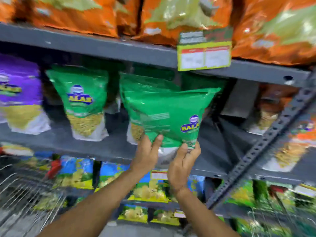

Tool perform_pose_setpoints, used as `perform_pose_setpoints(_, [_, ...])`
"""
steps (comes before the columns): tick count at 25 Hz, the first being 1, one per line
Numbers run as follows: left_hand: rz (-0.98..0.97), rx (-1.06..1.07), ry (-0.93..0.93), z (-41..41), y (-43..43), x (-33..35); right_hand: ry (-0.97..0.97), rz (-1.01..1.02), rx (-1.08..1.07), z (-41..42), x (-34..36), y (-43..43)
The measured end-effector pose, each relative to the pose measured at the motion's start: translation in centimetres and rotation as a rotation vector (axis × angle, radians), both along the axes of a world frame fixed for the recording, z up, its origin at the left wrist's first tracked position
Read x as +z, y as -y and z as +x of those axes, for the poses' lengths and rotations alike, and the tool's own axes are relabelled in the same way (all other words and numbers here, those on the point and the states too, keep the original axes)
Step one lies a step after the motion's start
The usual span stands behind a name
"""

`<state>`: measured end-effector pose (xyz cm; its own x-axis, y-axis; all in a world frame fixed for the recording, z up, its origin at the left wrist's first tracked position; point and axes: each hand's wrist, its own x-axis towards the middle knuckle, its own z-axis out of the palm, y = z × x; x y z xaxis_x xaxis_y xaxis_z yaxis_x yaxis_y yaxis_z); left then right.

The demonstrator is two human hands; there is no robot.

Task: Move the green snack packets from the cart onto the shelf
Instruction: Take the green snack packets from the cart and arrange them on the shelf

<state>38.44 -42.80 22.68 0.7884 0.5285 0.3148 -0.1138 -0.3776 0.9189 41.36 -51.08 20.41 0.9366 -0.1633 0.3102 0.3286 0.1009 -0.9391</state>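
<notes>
Up at the middle shelf, both hands hold one green snack packet by its lower edge. The left hand grips the bottom left corner, its thumb pressed on the front face and its fingers wrapped behind. The right hand pinches the bottom right corner, its fingers closed on the white base of the packet. The packet stands with its long axis roughly vertical but tilted, its sealed top edge pointing up and to the right above the fingers, its printed face toward the camera with the logo low on the right. It hangs in front of the shelf opening, with its base held above the shelf board rather than resting on it. Just behind it and a little left of the fingers stands a second green packet, upright on the shelf. Farther left of the fingers a third green packet stands upright, leaning slightly, and beyond that a purple packet. Above the fingers, orange packets fill the upper shelf, with a yellow price tag on its edge. Down to the left of the fingers is the wire cart, blurred
</notes>
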Motion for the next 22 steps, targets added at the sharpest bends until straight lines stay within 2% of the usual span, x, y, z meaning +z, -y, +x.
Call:
perform_pose_setpoints(2, [0.034,-0.107,-0.101,3.9,2.5,0.2,-0.038,0.012,-0.123,3.4,-0.1,2.6])
perform_pose_setpoints(4, [0.032,-0.127,-0.134,7.8,3.4,0.4,-0.073,-0.023,-0.132,7.0,0.4,4.1])
perform_pose_setpoints(7, [-0.058,-0.161,-0.217,11.1,3.5,0.0,-0.126,-0.292,-0.134,11.9,0.0,5.1])
perform_pose_setpoints(9, [-0.158,-0.25,-0.228,11.5,4.5,-1.8,-0.293,-0.409,-0.206,13.4,-1.1,4.9])
perform_pose_setpoints(10, [-0.175,-0.264,-0.233,11.0,5.3,-2.5,-0.366,-0.364,-0.185,13.9,-1.4,5.0])
perform_pose_setpoints(11, [-0.154,-0.286,-0.209,10.2,5.9,-3.0,-0.426,-0.235,-0.102,14.5,-1.4,5.2])
perform_pose_setpoints(13, [-0.072,-0.371,-0.093,9.4,6.4,-3.6,-0.521,0.128,0.1,15.8,-0.2,7.0])
perform_pose_setpoints(14, [-0.032,-0.354,-0.047,9.6,6.2,-3.3,-0.535,0.25,0.109,16.4,0.2,8.3])
perform_pose_setpoints(16, [-0.008,-0.146,-0.004,11.4,5.2,-2.4,-0.501,0.383,-0.029,16.3,0.5,10.2])
perform_pose_setpoints(18, [-0.013,0.065,0.008,13.2,4.3,-1.2,-0.45,0.339,-0.225,14.6,-0.1,10.2])
perform_pose_setpoints(19, [0.007,0.153,0.011,13.9,3.8,-0.9,-0.429,0.264,-0.249,13.3,-0.5,9.4])
perform_pose_setpoints(21, [0.011,0.205,-0.059,15.1,2.7,-1.1,-0.39,0.121,-0.158,11.4,-1.2,6.8])
perform_pose_setpoints(22, [-0.034,0.127,-0.154,15.7,2.3,-1.2,-0.373,0.075,-0.097,10.9,-1.2,5.4])
